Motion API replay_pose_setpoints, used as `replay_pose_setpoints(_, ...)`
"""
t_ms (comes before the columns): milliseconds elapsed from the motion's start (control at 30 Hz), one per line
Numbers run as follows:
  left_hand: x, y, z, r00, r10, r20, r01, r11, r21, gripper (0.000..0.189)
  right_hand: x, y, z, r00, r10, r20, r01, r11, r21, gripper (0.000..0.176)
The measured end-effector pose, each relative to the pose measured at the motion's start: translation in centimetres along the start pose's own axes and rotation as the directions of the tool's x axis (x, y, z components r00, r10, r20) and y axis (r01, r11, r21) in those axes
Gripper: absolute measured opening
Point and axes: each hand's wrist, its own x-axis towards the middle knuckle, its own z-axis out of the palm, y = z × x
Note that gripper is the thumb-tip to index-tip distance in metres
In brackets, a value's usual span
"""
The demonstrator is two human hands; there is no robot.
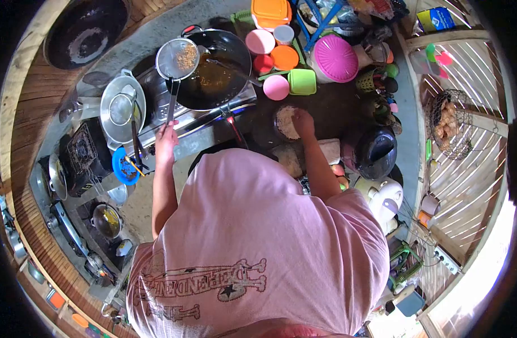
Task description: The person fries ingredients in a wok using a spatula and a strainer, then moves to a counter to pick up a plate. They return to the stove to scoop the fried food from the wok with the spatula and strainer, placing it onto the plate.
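- The left hand (167, 137) had its fingers closed around the end of the long handle of a strainer (178, 58).
- The strainer's round mesh head was held at the left rim of the wok (219, 70) and carried a small heap of golden-brown bits.
- The wok was dark, held brownish oil, and sat on a metal stove (205, 119) at the far side of the worktop (326, 107).
- The right hand (303, 121) reached forward onto a bowl (284, 124) of pale, crumbly stuff, which stood on the dark worktop just right of the stove.
- Its fingers bent down over the bowl's right edge and touched the contents. I could not tell whether they were pinching anything.
- A silver pot with its lid on (121, 109) stood left of the wok, and a small blue dish (125, 167) lay near the left forearm.
- Behind the bowl were a green cup (301, 81), an orange lid (285, 57) and a ribbed pink cover (335, 58).
- A black pot (375, 151) stood to the right of the right arm, and a wire basket (451, 124) of round brown things hung farther right.
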Motion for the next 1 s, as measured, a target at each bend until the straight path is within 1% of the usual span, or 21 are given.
replay_pose_setpoints(67, 0.0, -0.1, 0.0, 1.0, -0.003, -0.001, 0.003, 1.0, 0.008, 0.033, -0.9, 1.4, 2.2, 0.989, -0.129, 0.075, 0.139, 0.979, -0.149, 0.046)
replay_pose_setpoints(100, 0.0, -0.3, 0.0, 1.0, -0.003, 0.002, 0.003, 1.0, 0.007, 0.033, -1.1, 1.7, 3.3, 0.989, -0.128, 0.073, 0.137, 0.979, -0.15, 0.046)
replay_pose_setpoints(167, 0.1, -0.5, -0.1, 1.0, 0.02, 0.004, -0.02, 1.0, -0.001, 0.029, -1.0, 1.6, 5.2, 0.984, -0.117, 0.135, 0.157, 0.926, -0.344, 0.049)
replay_pose_setpoints(200, 0.2, -0.7, -0.2, 1.0, 0.017, 0.006, -0.017, 1.0, -0.002, 0.029, -1.2, 1.2, 5.4, 0.984, -0.114, 0.135, 0.155, 0.926, -0.346, 0.049)
replay_pose_setpoints(267, 0.2, -0.8, -0.3, 1.0, 0.01, 0.008, -0.011, 0.999, 0.045, 0.033, -1.8, 0.3, 5.8, 0.962, -0.272, -0.018, 0.243, 0.887, -0.392, 0.05)
replay_pose_setpoints(400, -0.5, 0.1, 0.0, 1.0, -0.017, 0.013, 0.016, 0.999, 0.047, 0.033, -1.4, 0.2, 7.0, 0.982, -0.189, 0.028, 0.182, 0.877, -0.446, 0.048)
replay_pose_setpoints(467, -0.7, 0.5, 0.1, 1.0, -0.028, 0.007, 0.028, 0.998, 0.065, 0.034, -1.1, 0.9, 7.9, 0.984, -0.177, 0.037, 0.174, 0.87, -0.461, 0.04)
replay_pose_setpoints(500, -0.6, 0.5, 0.1, 1.0, -0.029, 0.008, 0.028, 0.997, 0.067, 0.034, -1.1, 0.9, 7.7, 0.984, -0.174, 0.037, 0.171, 0.872, -0.459, 0.04)
replay_pose_setpoints(567, -0.5, 0.3, 0.0, 1.0, -0.017, 0.008, 0.016, 0.997, 0.071, 0.034, -1.1, 0.8, 7.3, 0.984, -0.17, 0.06, 0.179, 0.88, -0.44, 0.031)
replay_pose_setpoints(600, -0.5, 0.4, 0.0, 1.0, -0.018, 0.008, 0.018, 0.997, 0.072, 0.034, -0.9, 1.3, 7.6, 0.984, -0.169, 0.061, 0.178, 0.881, -0.439, 0.031)
replay_pose_setpoints(667, -0.5, 0.7, 0.2, 1.0, -0.011, 0.008, 0.01, 0.997, 0.081, 0.034, -0.2, 2.0, 8.3, 0.987, -0.122, 0.105, 0.154, 0.904, -0.399, 0.024)
replay_pose_setpoints(700, -0.5, 0.7, 0.3, 1.0, -0.012, 0.008, 0.011, 0.997, 0.081, 0.034, 0.2, 2.8, 8.8, 0.987, -0.121, 0.106, 0.154, 0.904, -0.4, 0.024)
replay_pose_setpoints(767, -0.3, 0.8, 0.3, 1.0, -0.009, 0.017, 0.007, 0.997, 0.082, 0.034, 0.8, 4.0, 9.6, 0.991, 0.088, 0.103, -0.062, 0.97, -0.235, 0.031)
replay_pose_setpoints(800, -0.3, 0.9, 0.4, 1.0, -0.008, 0.017, 0.006, 0.997, 0.081, 0.034, 0.6, 3.0, 8.6, 0.991, 0.088, 0.101, -0.062, 0.97, -0.235, 0.031)
replay_pose_setpoints(867, -0.4, 1.1, 0.6, 1.0, -0.002, 0.011, 0.001, 0.997, 0.071, 0.033, -0.2, -0.7, 5.1, 0.991, 0.11, 0.074, -0.087, 0.961, -0.263, 0.021)
replay_pose_setpoints(1000, -0.1, 0.9, 0.4, 1.0, 0.008, 0.011, -0.009, 0.998, 0.058, 0.033, 0.2, 0.6, 4.3, 0.992, 0.076, 0.1, -0.045, 0.96, -0.278, 0.022)
